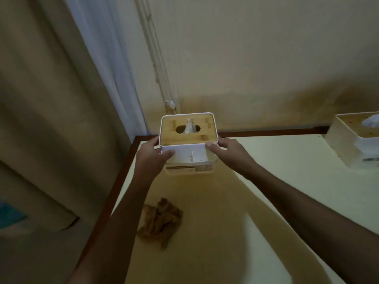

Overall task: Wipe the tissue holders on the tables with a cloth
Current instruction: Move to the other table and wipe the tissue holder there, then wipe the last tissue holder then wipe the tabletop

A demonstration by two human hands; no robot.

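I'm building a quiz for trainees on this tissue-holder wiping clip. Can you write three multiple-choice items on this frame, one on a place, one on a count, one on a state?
1. Where is the brown cloth?
A. In the left hand
B. Lying on the table, nearer the camera than the held holder
C. Draped over a holder

2. How many tissue holders are in view?
A. One
B. Two
C. Three

3. How is the tissue holder near the table corner held?
A. By both hands, one on each side
B. By the right hand alone
C. By neither hand

Answers: 1 B, the cloth lies crumpled on the table and no hand touches it. 2 B, one holder is between the hands and a second holder is at the right edge of the picture. 3 A, the left hand and the right hand grip opposite sides.
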